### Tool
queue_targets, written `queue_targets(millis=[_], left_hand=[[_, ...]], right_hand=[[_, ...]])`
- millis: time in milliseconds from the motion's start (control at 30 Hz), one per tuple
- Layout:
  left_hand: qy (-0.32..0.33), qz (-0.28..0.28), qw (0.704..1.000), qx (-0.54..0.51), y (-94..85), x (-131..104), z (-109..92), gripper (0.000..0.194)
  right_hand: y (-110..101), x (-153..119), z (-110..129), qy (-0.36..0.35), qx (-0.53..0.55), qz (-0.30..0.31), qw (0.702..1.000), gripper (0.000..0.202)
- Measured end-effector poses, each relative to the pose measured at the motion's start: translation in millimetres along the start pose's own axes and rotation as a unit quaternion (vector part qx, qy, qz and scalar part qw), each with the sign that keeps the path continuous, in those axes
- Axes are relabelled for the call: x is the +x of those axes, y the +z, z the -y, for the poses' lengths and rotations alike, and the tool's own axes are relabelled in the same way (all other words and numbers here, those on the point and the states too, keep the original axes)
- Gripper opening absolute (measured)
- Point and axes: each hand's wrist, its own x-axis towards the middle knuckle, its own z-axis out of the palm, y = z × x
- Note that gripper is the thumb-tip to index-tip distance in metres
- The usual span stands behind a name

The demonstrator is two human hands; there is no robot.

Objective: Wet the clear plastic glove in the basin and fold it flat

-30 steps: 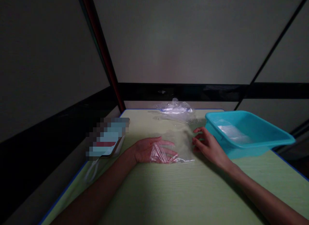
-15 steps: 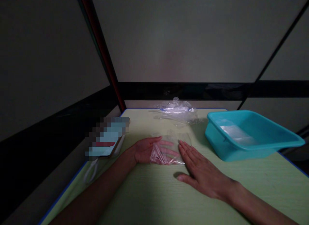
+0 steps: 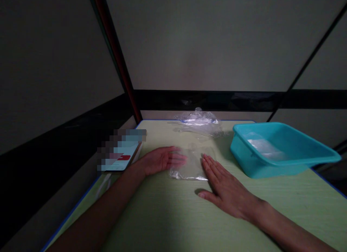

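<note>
One clear bag (image 3: 193, 166), tab (image 3: 193, 146) wallward, long axis unclear, right hand (image 3: 226, 190) flat on it, left hand (image 3: 159, 160) unclenched.

At centre, the plastic bag (image 3: 193, 163) is colourless. The basin (image 3: 260, 169) at right is plain turquoise. Below, the pale green tabletop (image 3: 168, 216) shows faint wood grain and blue edging (image 3: 68, 216); above, a black band (image 3: 162, 100) crosses the grey wall (image 3: 206, 46).

a pale green table (image 3: 168, 212) carries a clear bag (image 3: 193, 167), crumpled plastic (image 3: 200, 121) and a turquoise basin (image 3: 244, 156).
</note>
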Motion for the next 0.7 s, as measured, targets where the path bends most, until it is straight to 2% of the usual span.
queue_targets(millis=[67, 133, 233, 333, 433, 533, 700], left_hand=[[0.068, -0.104, 0.991, 0.049, 3.1, 2, 3, 0.041], [0.133, -0.191, 0.966, 0.109, 5.8, 6, 8, 0.059], [0.202, -0.269, 0.914, 0.228, 9.0, 13, 16, 0.076], [0.258, -0.309, 0.854, 0.33, 12.3, 18, 22, 0.075], [0.297, -0.329, 0.813, 0.379, 15.2, 20, 24, 0.071], [0.309, -0.339, 0.795, 0.397, 16.8, 20, 24, 0.069], [0.307, -0.351, 0.781, 0.416, 17.6, 20, 22, 0.067]], right_hand=[[-2, 0, 1, -0.007, 0.001, -0.017, 1.0, 0.078], [-5, 1, 3, -0.019, 0.003, -0.022, 1.0, 0.078], [-9, 1, 7, -0.039, 0.006, -0.005, 0.999, 0.078], [-11, 1, 10, -0.055, 0.017, 0.015, 0.998, 0.079], [-9, 1, 11, -0.066, 0.031, 0.026, 0.997, 0.079], [-6, 0, 10, -0.068, 0.04, 0.027, 0.997, 0.079], [-5, 0, 10, -0.058, 0.036, 0.039, 0.997, 0.079]])
